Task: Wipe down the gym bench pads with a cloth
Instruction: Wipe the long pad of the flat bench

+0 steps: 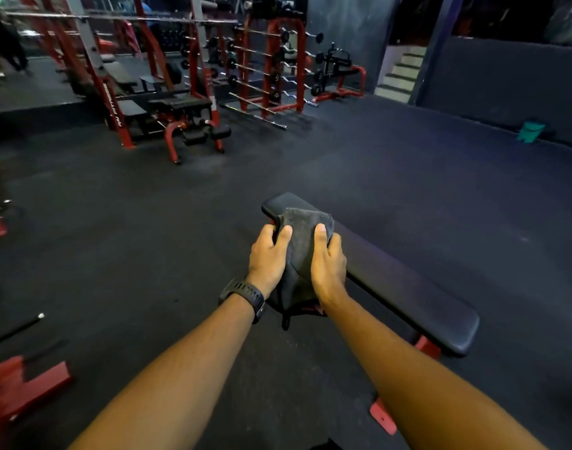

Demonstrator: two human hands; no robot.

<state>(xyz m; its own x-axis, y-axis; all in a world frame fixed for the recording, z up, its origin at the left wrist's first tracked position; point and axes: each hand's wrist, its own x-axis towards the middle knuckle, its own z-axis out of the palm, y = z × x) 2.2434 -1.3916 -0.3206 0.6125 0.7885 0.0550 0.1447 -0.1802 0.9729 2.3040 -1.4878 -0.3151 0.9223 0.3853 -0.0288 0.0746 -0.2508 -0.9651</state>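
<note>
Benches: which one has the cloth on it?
The flat black bench nearest, where the left hand and right hand hold the grey cloth on its end. The benches at the back have none.

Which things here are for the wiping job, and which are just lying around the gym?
For the job:
grey cloth
black bench pad
left hand and right hand, both holding the cloth on the pad

Just lying about:
barbell rack
red-framed bench
green thing by the wall
loose bar on the floor
</note>
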